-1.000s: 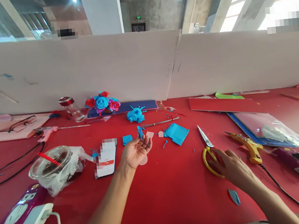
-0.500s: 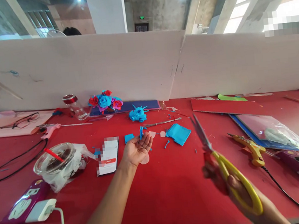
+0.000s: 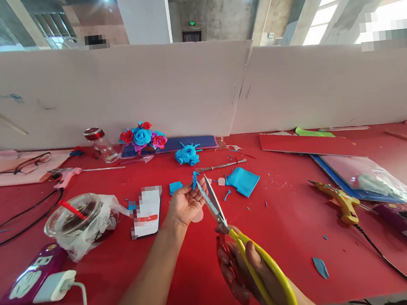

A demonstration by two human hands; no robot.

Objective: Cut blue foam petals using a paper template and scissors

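My left hand is palm up near the middle of the table, pinching a small folded piece of blue paper between thumb and fingers. My right hand grips scissors with yellow and red handles. Their blades are parted, with the tips close to the blue piece; whether they touch it I cannot tell. Behind my left hand lie a blue paper square and a pale pink petal-shaped piece. A larger stack of blue paper rests to the right, near a bundle of thin wires.
A blue paper flower and a bouquet stand at the back. On the left are a phone, an iced drink cup and a power strip. A yellow glue gun lies right; blue scraps are scattered.
My right hand has swung the scissors left, bringing the parted blades to the blue paper in my left hand. A blue scrap now shows at the lower right. My left hand has barely moved.
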